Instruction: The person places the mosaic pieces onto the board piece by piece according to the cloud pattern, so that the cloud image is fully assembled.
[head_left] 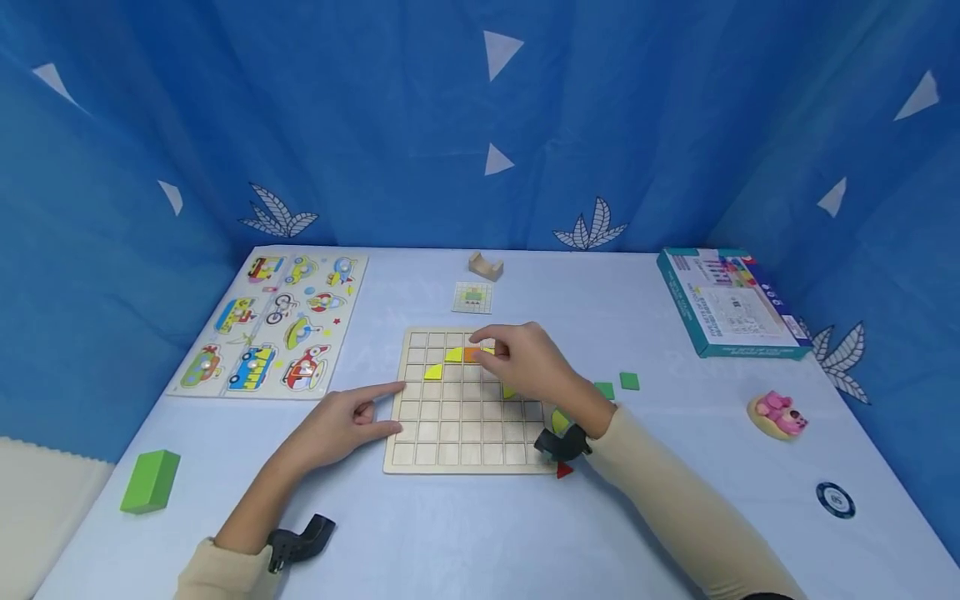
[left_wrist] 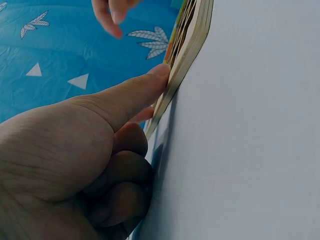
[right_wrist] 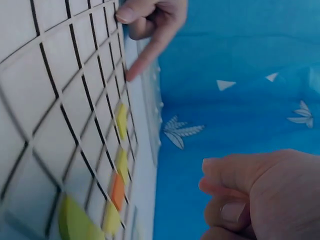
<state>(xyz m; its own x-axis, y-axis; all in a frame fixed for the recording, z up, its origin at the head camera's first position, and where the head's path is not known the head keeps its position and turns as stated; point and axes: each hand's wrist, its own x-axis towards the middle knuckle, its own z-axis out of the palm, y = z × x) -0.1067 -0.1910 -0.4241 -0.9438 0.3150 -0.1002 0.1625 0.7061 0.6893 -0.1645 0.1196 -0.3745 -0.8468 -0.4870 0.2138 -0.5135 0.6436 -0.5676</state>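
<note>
Well, grid board [head_left: 450,431]: flat on the worktop [head_left: 465,537]; should not slide.
Left hand [head_left: 337,429]: thumb and index spread against its left edge; press lightly.
Right hand [head_left: 528,362]: loosely curled above, no piece visible in it.
Orange tile [head_left: 471,355]: between 2 yellow tiles [head_left: 453,356]; best seated flush.

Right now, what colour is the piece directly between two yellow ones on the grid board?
Orange. That piece shows best in the right wrist view.
</note>
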